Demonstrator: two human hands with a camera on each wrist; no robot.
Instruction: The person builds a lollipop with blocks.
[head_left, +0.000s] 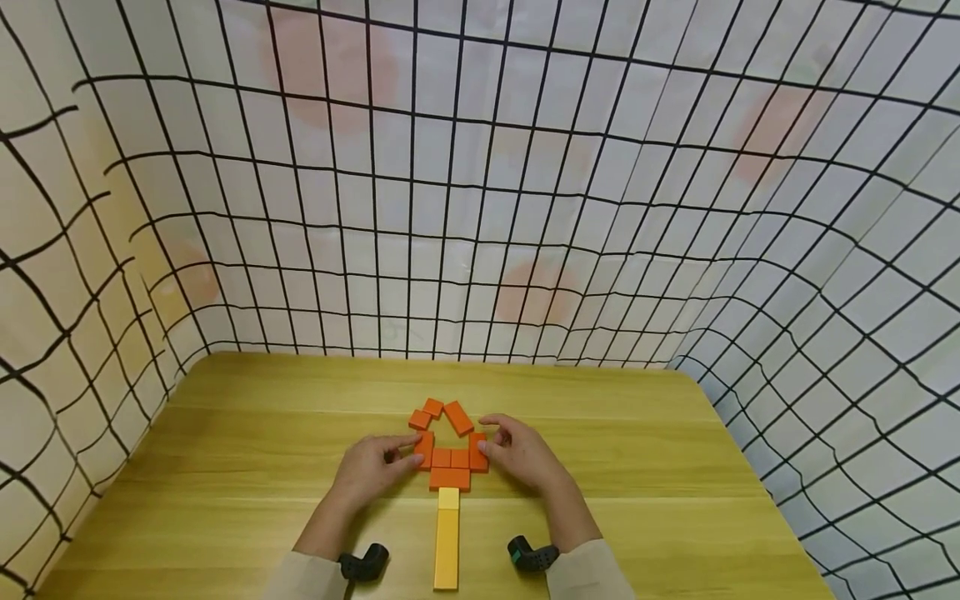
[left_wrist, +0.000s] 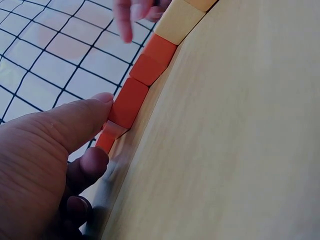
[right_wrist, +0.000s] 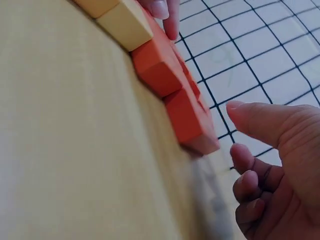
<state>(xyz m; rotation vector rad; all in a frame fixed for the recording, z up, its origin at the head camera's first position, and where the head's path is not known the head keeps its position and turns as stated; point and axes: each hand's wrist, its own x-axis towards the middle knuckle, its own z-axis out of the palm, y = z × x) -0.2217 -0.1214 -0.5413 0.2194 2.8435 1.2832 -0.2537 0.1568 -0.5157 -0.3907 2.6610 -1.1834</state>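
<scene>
Orange blocks lie on the table in a partly closed ring. My left hand [head_left: 372, 468] is at the ring's left side, with thumb and index fingertip touching the upright-lying left orange block [head_left: 424, 450]. At the opposite side my right hand [head_left: 522, 454] has its thumb tip by the right orange block [head_left: 478, 452]; in the right wrist view that thumb [right_wrist: 260, 120] looks apart from the blocks. Between them are two small orange blocks [head_left: 451, 458] above a wider orange block [head_left: 450, 479]. A short pale-yellow block [head_left: 448, 498] and a long yellow block [head_left: 446, 550] run below.
Two small orange blocks [head_left: 426, 413] sit at the ring's upper left, and a tilted orange block [head_left: 458, 418] at its upper right. The wooden table [head_left: 637, 467] is bordered by a black grid net [head_left: 487, 242] at the back and sides.
</scene>
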